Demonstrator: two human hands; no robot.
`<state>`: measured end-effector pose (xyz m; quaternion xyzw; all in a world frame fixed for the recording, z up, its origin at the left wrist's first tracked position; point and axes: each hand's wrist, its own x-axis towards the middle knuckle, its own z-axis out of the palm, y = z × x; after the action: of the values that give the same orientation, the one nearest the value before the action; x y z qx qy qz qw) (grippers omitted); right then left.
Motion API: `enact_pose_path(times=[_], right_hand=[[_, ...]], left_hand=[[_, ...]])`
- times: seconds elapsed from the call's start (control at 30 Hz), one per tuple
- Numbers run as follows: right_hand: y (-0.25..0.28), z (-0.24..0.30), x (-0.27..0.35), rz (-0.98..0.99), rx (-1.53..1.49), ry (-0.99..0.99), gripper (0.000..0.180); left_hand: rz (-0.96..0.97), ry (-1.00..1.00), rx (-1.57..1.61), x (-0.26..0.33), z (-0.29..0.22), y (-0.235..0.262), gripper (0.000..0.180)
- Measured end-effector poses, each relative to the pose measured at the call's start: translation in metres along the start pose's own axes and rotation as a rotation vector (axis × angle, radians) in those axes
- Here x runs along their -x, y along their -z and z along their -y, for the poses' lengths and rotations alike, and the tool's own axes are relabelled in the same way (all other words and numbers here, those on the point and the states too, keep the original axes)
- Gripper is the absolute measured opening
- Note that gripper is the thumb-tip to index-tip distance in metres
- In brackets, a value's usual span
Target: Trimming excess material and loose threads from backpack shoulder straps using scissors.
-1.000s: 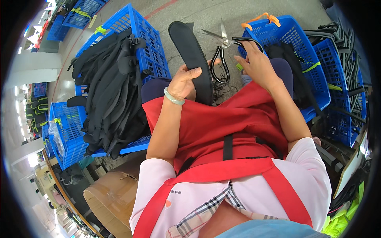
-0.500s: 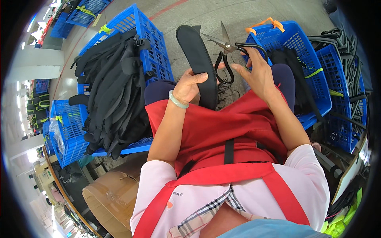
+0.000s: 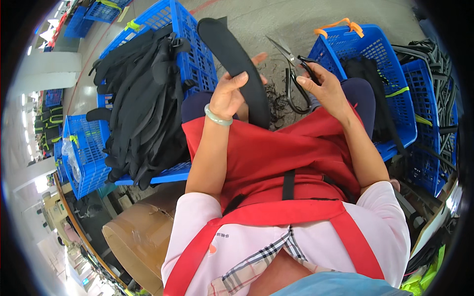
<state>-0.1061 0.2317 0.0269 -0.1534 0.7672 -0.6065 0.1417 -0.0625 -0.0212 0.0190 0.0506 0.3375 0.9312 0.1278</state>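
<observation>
A long black padded strap [image 3: 237, 56] with a rounded upper end stands tilted over my lap. My left hand [image 3: 228, 95] holds it near the middle, thumb on the near edge, with fingertips showing past its far side. My right hand [image 3: 323, 89] grips black-handled scissors [image 3: 295, 60] by the handles, to the right of the strap and apart from it. The scissor blades point up and left and lie nearly together. One handle loop hangs below my fingers.
A blue crate [image 3: 195, 54] at my left is heaped with black padded straps [image 3: 136, 103]. Another blue crate [image 3: 395, 106] at my right holds black pieces. Thread scraps [image 3: 279, 101] litter the floor between my knees. A cardboard box [image 3: 140, 237] stands at lower left.
The scissors have moved right and down, away from the strap, and their blades have come together. The strap's top has swung left, and my left fingers have spread behind it.
</observation>
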Motion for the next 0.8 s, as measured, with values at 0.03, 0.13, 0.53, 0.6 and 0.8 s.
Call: enact_pose_path(times=[0.03,0.13,0.53,0.6,0.8], right_hand=[[-0.001,0.002,0.001,0.040,0.009,-0.016,0.039],[-0.005,-0.001,0.004,0.114,-0.035,-0.042,0.039],[0.006,0.001,-0.003,0.000,-0.096,-0.131,0.044],[0.016,-0.006,-0.007,0.029,-0.175,-0.267,0.041],[0.017,-0.002,-0.001,0.119,-0.446,-0.172,0.022]], left_hand=[[-0.008,-0.016,0.012,-0.001,0.001,-0.003,0.035],[-0.089,-0.043,-0.040,-0.001,0.004,-0.003,0.033],[-0.322,-0.164,-0.048,0.007,-0.010,0.016,0.013],[-0.383,-0.247,-0.230,0.001,-0.007,0.014,0.017],[-0.278,-0.027,-0.529,-0.006,0.037,-0.006,0.022]])
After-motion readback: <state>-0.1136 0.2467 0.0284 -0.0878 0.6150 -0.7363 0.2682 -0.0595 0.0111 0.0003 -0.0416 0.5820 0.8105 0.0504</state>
